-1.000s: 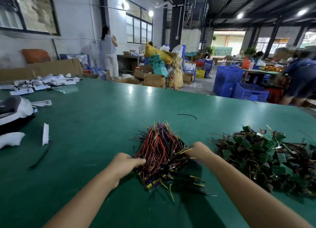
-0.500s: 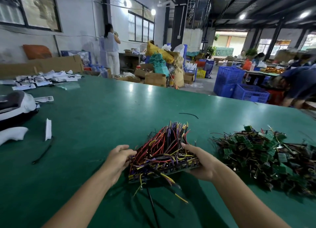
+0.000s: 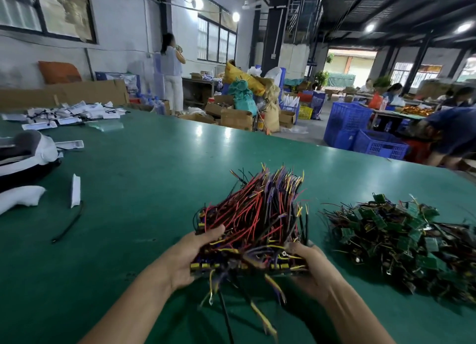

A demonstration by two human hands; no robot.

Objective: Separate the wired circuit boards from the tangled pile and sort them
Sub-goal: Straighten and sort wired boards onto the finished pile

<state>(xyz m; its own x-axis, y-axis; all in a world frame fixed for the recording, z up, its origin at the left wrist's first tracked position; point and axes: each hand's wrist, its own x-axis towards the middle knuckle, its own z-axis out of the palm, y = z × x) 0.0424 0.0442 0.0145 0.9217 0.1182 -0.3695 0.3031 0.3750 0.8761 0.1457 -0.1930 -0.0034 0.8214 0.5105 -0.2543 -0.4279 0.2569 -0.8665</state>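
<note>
The bundle of wired boards (image 3: 257, 214) was held just above the green table (image 3: 144, 189), in front of the person and between both hands. Its wires, mostly red with black, purple and yellow among them, fanned up and away. The boards sat stacked along the near edge, showing a row of small yellow parts, and loose wire ends hung down below them. The left hand (image 3: 188, 258) gripped the bundle's left side with the thumb laid over the top. The right hand (image 3: 311, 274) gripped the right side, its fingers apparently curled under the stack, though they were blurred. To the right, the tangled pile (image 3: 401, 243) of green boards and dark wires lay on the table. Any printing on the boards was too small to read.
</note>
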